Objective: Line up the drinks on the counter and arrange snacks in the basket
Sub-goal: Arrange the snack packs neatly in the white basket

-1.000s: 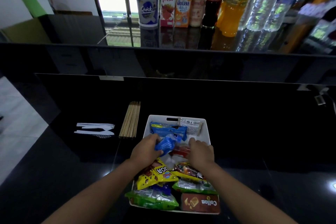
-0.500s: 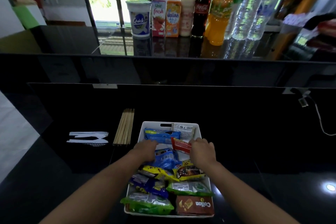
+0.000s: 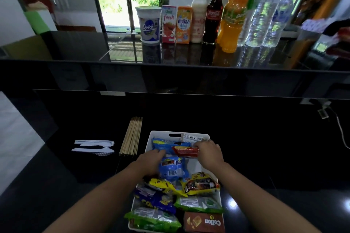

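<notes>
The red packet, pinched by the right hand, is now brought to the far end of the basket, the blue pouch laid under the left hand (grip unclear); arranging is judged nearly done.

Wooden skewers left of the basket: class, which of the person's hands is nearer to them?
Left. The left hand lies over the basket's left side, right of the skewers; the right hand holds a red packet at the basket's right side.

A white basket holds colourful snack packets lying flat, a red packet crosswise near its far end, and behind it upright drinks stand side by side along the raised black counter.
</notes>
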